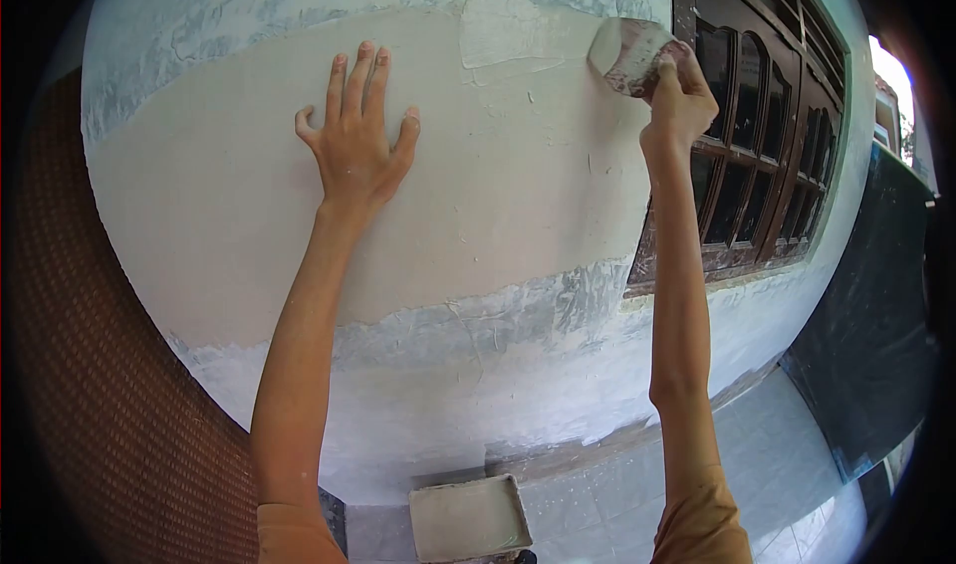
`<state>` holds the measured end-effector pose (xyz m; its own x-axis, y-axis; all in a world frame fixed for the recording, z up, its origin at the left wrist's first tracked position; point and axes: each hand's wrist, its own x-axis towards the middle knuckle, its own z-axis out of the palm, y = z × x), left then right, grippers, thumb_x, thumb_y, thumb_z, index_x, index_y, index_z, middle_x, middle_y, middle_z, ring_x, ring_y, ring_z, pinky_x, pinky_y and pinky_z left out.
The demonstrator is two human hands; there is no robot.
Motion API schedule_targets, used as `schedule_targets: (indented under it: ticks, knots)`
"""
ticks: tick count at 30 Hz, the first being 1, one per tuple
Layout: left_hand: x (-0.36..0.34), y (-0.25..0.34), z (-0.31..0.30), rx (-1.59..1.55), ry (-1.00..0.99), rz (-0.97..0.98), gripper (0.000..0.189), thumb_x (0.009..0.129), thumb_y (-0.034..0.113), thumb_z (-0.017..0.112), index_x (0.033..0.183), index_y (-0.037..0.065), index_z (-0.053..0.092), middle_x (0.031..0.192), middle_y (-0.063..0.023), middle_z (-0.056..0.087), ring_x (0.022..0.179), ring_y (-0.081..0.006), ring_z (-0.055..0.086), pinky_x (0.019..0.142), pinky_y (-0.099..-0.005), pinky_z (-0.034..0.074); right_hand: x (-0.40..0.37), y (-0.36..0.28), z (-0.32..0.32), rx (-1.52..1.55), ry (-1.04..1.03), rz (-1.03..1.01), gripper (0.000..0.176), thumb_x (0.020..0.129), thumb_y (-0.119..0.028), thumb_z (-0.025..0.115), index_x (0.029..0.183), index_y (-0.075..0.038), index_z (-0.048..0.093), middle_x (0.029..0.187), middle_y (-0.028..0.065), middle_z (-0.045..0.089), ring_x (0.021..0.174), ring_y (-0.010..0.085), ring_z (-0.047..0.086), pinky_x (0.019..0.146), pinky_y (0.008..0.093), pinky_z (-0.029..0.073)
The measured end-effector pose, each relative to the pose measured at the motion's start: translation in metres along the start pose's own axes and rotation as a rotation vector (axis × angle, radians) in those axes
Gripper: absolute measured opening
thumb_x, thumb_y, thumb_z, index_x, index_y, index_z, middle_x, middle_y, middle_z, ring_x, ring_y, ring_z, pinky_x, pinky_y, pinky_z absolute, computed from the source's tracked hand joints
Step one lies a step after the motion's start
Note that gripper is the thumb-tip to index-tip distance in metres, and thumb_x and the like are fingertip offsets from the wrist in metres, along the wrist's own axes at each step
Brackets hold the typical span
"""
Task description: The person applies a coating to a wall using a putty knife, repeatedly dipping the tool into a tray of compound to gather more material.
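Note:
Fingers spread, my left hand [360, 151] lies flat on the beige coated area of the wall [478, 186]. My right hand [685, 101] is closed on a putty scraper [623, 56] smeared with whitish paste, up near the window's left frame. The scraper's broad edge is right at the wall surface. A thicker, wetter-looking patch of putty [508, 34] shows to the left of the scraper. Above and below the beige band, the wall has streaky blue-grey and white areas.
A dark brown wooden window [747, 131] with glass panes stands right of the scraper. On the tiled floor [597, 494] below sits a rectangular tray [468, 519] with pale material. A brown woven panel [119, 335] lines the left side; a dark sheet [866, 305] hangs at right.

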<state>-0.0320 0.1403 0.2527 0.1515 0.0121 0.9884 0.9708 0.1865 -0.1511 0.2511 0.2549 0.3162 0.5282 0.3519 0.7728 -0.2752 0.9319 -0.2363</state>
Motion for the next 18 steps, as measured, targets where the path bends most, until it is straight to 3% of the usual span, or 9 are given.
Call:
schedule_targets:
  ticks: [1,5,9,10,11,13,18]
  knots:
    - [0.0,0.001,0.0,-0.003,0.009,-0.007,0.064,0.086,0.036,0.055,0.146,0.021,0.039,0.154,0.0018,0.034,0.141,-0.0193,0.029,0.098,-0.059,0.022,-0.003,-0.007,-0.002,0.065,0.029,0.028,0.031,0.09,-0.007,0.061,0.121,0.0,0.064,0.089,0.0101,0.071,0.07,0.0114,0.064,0.058,0.0266,0.052]
    - [0.001,0.001,-0.005,0.009,-0.04,-0.013,0.066,0.088,0.036,0.053,0.149,0.021,0.033,0.156,0.001,0.03,0.143,-0.0209,0.025,0.102,-0.0572,0.018,-0.051,0.002,0.038,-0.044,-0.344,0.085,0.04,0.087,-0.011,0.065,0.125,0.001,0.061,0.099,0.0164,0.071,0.085,0.0182,0.066,0.078,0.0297,0.053]
    - [0.001,-0.001,-0.005,0.027,-0.068,0.002,0.065,0.088,0.035,0.053,0.149,0.021,0.033,0.156,0.0011,0.029,0.143,-0.0212,0.025,0.103,-0.0571,0.018,-0.037,0.024,0.016,-0.167,-0.241,0.017,0.038,0.087,-0.008,0.063,0.124,0.001,0.062,0.096,0.014,0.071,0.079,0.0145,0.064,0.074,0.0283,0.053]
    - [0.001,0.001,-0.003,0.017,-0.04,0.001,0.065,0.087,0.036,0.053,0.148,0.021,0.036,0.155,0.0013,0.031,0.143,-0.0208,0.026,0.101,-0.0583,0.02,-0.029,0.011,0.0,-0.118,-0.172,0.117,0.035,0.088,-0.006,0.061,0.123,0.0,0.063,0.091,0.0109,0.071,0.074,0.0111,0.063,0.067,0.0263,0.052]
    - [0.001,0.001,-0.001,0.002,-0.015,-0.004,0.064,0.086,0.036,0.054,0.147,0.021,0.038,0.155,0.0016,0.032,0.142,-0.0204,0.027,0.1,-0.0596,0.021,-0.017,0.013,-0.015,-0.167,-0.08,0.051,0.033,0.089,-0.005,0.061,0.122,-0.001,0.064,0.086,0.0078,0.07,0.067,0.0083,0.061,0.059,0.0244,0.051]
    - [0.001,0.003,-0.002,-0.006,-0.029,-0.014,0.065,0.087,0.035,0.054,0.148,0.021,0.036,0.155,0.0011,0.031,0.143,-0.0208,0.026,0.102,-0.0582,0.019,-0.011,0.006,-0.023,-0.019,0.02,-0.001,0.033,0.09,-0.007,0.062,0.122,-0.001,0.064,0.088,0.0067,0.07,0.065,0.0076,0.059,0.057,0.0249,0.05]
    - [0.002,0.005,-0.006,0.021,-0.063,-0.031,0.065,0.089,0.035,0.053,0.149,0.021,0.033,0.156,0.0004,0.029,0.144,-0.0214,0.024,0.103,-0.0572,0.017,-0.063,0.004,0.01,-0.049,-0.335,0.083,0.037,0.089,-0.007,0.063,0.125,0.0,0.062,0.101,0.0121,0.07,0.086,0.013,0.064,0.076,0.0264,0.052]
